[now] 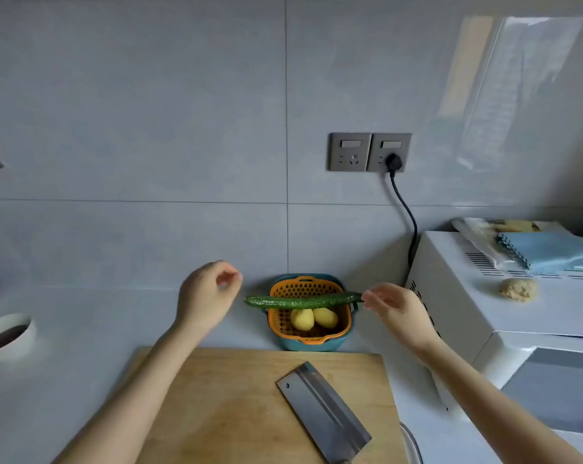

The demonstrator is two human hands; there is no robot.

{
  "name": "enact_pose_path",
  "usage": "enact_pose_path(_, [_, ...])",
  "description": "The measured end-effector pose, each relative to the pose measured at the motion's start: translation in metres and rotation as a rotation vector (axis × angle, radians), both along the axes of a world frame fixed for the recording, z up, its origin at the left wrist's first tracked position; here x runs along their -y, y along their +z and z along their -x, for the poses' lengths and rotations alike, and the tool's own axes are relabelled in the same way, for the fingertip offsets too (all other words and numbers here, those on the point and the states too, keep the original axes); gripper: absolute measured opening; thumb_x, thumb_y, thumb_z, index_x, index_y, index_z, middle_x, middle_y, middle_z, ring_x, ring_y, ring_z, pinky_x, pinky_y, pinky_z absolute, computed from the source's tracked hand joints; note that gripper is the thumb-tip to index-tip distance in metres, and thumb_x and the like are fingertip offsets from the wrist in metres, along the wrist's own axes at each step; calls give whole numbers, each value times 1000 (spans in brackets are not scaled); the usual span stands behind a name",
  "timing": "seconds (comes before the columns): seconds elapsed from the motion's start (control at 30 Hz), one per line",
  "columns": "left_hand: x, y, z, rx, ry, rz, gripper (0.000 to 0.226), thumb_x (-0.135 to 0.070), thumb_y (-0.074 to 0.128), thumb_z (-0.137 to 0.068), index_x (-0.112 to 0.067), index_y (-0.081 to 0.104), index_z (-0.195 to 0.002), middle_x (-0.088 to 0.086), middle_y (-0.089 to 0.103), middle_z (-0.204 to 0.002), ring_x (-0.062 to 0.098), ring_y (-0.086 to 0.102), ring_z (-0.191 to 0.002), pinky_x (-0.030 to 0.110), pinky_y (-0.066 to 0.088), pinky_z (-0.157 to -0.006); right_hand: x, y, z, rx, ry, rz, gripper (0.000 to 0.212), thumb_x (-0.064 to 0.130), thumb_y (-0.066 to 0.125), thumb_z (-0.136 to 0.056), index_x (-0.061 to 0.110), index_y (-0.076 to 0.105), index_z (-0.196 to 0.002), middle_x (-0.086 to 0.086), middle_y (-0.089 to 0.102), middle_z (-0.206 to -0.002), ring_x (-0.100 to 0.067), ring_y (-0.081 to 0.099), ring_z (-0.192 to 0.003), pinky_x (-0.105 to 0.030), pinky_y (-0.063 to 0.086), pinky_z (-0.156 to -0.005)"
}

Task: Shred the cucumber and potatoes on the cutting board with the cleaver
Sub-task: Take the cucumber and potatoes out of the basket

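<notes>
Cucumber (300, 301) stretches level over the orange basket (316, 283), its right end pinched in the fingers (372, 298) of my right hand (397, 309) at the basket's right edge, with two potatoes (302, 319) sitting inside the basket beneath it. My left hand (206, 296) hangs just left of the basket, near the cucumber's free tip, fingers loosely curled and holding nothing. Nearer me than the basket, the cleaver (323, 410) lies flat on the cutting board (216, 413) on the bench (82, 313).

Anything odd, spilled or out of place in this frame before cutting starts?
Nothing spilled or damaged. One oddity: a beige lump sits loose on the microwave top. The cucumber stretches across the basket, one end pinched by the right hand.
</notes>
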State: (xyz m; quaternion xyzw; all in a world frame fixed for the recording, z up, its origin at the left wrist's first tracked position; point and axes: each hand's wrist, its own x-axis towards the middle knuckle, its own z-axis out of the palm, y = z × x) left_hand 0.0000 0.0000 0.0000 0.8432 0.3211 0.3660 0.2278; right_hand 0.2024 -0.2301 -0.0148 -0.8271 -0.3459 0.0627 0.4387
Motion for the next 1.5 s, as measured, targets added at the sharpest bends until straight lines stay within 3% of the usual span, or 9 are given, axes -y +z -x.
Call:
enact_pose_path(0.13, [-9, -49, -57, -334, -248, -107, 13, -22, 59, -92, -15, 70, -95, -1, 68, -96, 19, 59, -92, 29, 43, -76, -44, -43, 7, -27, -26, 163, 17, 29, 54, -90, 20, 69, -90, 5, 70, -87, -14, 63, -85, -29, 49, -74])
enact_pose_path(0.33, [-38, -116, -137, -613, -383, -242, 36, -35, 50, -97, -18, 59, -127, 0, 59, -127, 21, 49, -118, 31, 39, -95, -67, -101, 3, -94, -125, 300, 20, 30, 51, -92, 23, 68, -100, 5, 68, -94, -15, 61, -89, -28, 49, -77])
enact_pose_path(0.43, [-49, -143, -166, -748, -421, -289, 45, -38, 50, -97, -17, 50, -136, 2, 56, -131, 23, 48, -119, 33, 38, -97, -59, -120, 1, -74, -138, 357, 18, 29, 51, -92, 24, 68, -98, 9, 66, -90, -11, 58, -84, -23, 44, -72])
enact_pose_path(0.6, [-58, -173, -190, -868, -426, -319, 48, -40, 51, -96, -17, 44, -137, 5, 58, -124, 27, 52, -112, 37, 44, -87, -51, -145, -7, 52, -100, 438, 17, 30, 52, -91, 23, 67, -91, 14, 63, -83, -6, 55, -76, -18, 39, -66])
enact_pose_path(0.83, [-55, -174, -191, -768, -342, -281, 42, -31, 51, -97, -16, 47, -136, 6, 58, -120, 27, 52, -110, 36, 40, -84, -60, -153, -2, 108, -39, 349, 11, 27, 61, -87, 21, 69, -87, 9, 66, -84, -12, 58, -78, -22, 43, -66])
enact_pose_path(1.0, [-55, -131, -134, -637, -173, -211, 38, -27, 59, -93, -15, 56, -129, 8, 64, -111, 31, 57, -99, 38, 44, -77, -86, -145, -34, 181, -40, 270, 12, 20, 65, -85, 14, 71, -93, 1, 68, -91, -19, 60, -83, -29, 47, -66])
enact_pose_path(1.23, [-59, -105, -32, -290, 2, 302, 24, -19, 65, -88, -20, 64, -113, -4, 66, -99, 17, 59, -92, 25, 39, -66, -170, -173, -83, 254, 180, 689, 44, 2, 54, -86, 11, 49, -128, -10, 53, -124, -29, 50, -113, -38, 48, -88])
enact_pose_path(1.37, [-65, -118, 3, -254, 89, 381, 22, -16, 67, -87, -19, 65, -109, -9, 65, -94, 15, 59, -94, 30, 41, -74, -193, -197, -98, 271, 246, 903, 54, 2, 57, -83, 12, 40, -133, -13, 53, -118, -31, 55, -103, -39, 52, -77])
enact_pose_path(1.5, [-66, -137, 27, -302, 150, 435, 24, -17, 68, -87, -17, 65, -110, -5, 65, -93, 19, 61, -93, 36, 47, -80, -199, -210, -105, 314, 219, 943, 38, 5, 56, -84, 11, 49, -121, -11, 59, -103, -27, 59, -88, -36, 53, -70])
